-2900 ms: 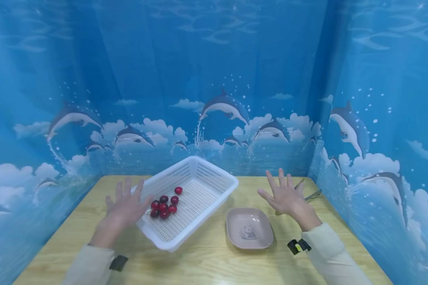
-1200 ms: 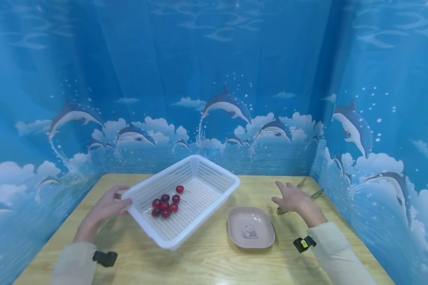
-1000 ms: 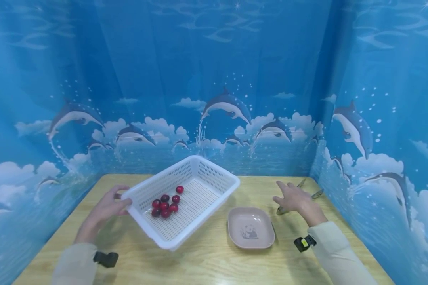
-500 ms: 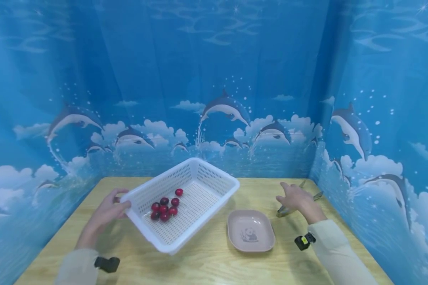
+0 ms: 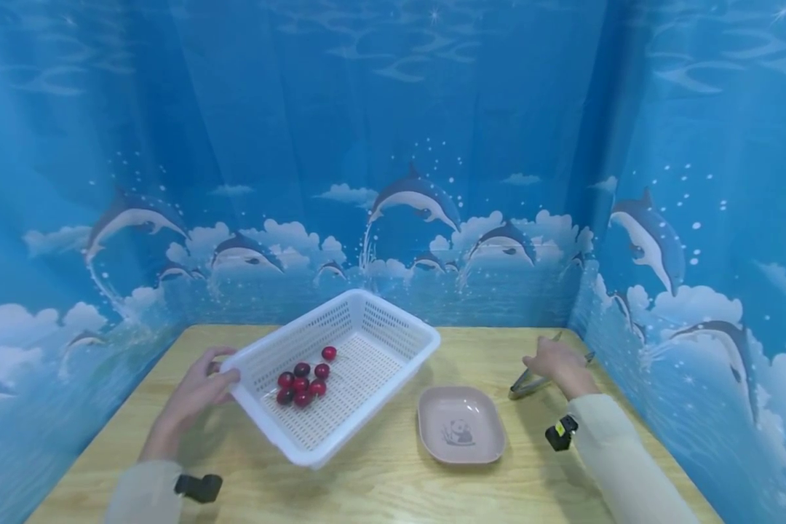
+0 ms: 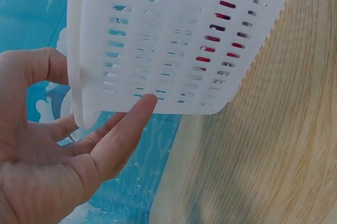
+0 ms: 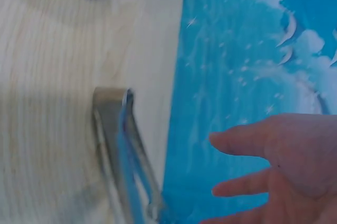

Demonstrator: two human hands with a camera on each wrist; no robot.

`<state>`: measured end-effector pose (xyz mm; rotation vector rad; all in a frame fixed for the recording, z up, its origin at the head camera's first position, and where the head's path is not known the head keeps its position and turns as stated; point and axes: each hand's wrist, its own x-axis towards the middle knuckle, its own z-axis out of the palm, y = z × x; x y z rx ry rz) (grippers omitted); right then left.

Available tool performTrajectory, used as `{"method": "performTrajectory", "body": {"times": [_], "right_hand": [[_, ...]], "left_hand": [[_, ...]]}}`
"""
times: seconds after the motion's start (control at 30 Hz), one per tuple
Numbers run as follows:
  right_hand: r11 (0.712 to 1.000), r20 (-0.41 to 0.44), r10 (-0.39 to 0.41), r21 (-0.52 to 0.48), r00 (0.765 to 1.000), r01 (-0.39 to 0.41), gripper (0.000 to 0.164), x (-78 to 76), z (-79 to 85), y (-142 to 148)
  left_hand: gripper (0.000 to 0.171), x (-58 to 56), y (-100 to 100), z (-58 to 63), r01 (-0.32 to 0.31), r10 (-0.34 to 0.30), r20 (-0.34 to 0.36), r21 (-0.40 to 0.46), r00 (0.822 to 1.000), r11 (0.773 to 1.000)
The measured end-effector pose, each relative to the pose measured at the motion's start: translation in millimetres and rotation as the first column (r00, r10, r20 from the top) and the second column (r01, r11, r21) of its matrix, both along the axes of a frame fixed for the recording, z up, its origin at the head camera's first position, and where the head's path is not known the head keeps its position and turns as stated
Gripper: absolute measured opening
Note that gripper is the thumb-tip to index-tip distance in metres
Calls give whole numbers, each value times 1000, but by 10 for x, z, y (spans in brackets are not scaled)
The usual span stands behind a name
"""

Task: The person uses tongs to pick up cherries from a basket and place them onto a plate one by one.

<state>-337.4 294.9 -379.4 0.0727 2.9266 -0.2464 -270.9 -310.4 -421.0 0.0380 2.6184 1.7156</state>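
Note:
My left hand [image 5: 193, 389] grips the left end of a white perforated plastic basket [image 5: 386, 326]; the left wrist view shows its thumb at the rim and fingers under and against the wall. Several dark red cherries [image 5: 301, 384] with stems lie in the basket's left half. Over at the right, my right hand [image 5: 559, 364] is above metal tongs [image 5: 525, 386] on the table, partly covering them in the head view. In the right wrist view, that hand's thumb and fingers are spread apart, with a gap to the tongs [image 7: 113, 129].
A square pinkish dish [image 5: 458, 407] with a panda print stands on the wooden table [image 5: 367, 487], between the basket and the tongs. Blue curtains [image 5: 301, 145] with dolphins and clouds enclose the table at the back and sides.
My left hand moved from over the basket's left side to its left end and took hold there. The right hand shifted right and back over the tongs. Basket, cherries and dish stayed put.

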Motion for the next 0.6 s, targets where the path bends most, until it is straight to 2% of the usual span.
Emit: {"method": "performTrajectory", "body": {"times": [0.1,0.3,0.6], "right_hand": [[999,-4,-41,-29,999,41,65,-46,-68,74],[991,-63,-91,-106,994,84,37,-134,-256,196],[978,-73,-187,-103,980,179,55,-237,-519,299]], "left_hand": [[65,4,7,-2,-2,2,6,2,1000,1000],[64,25,31,25,-13,13,12,-18,1000,1000],[63,19,50,12,-21,21,12,2,1000,1000]]}}
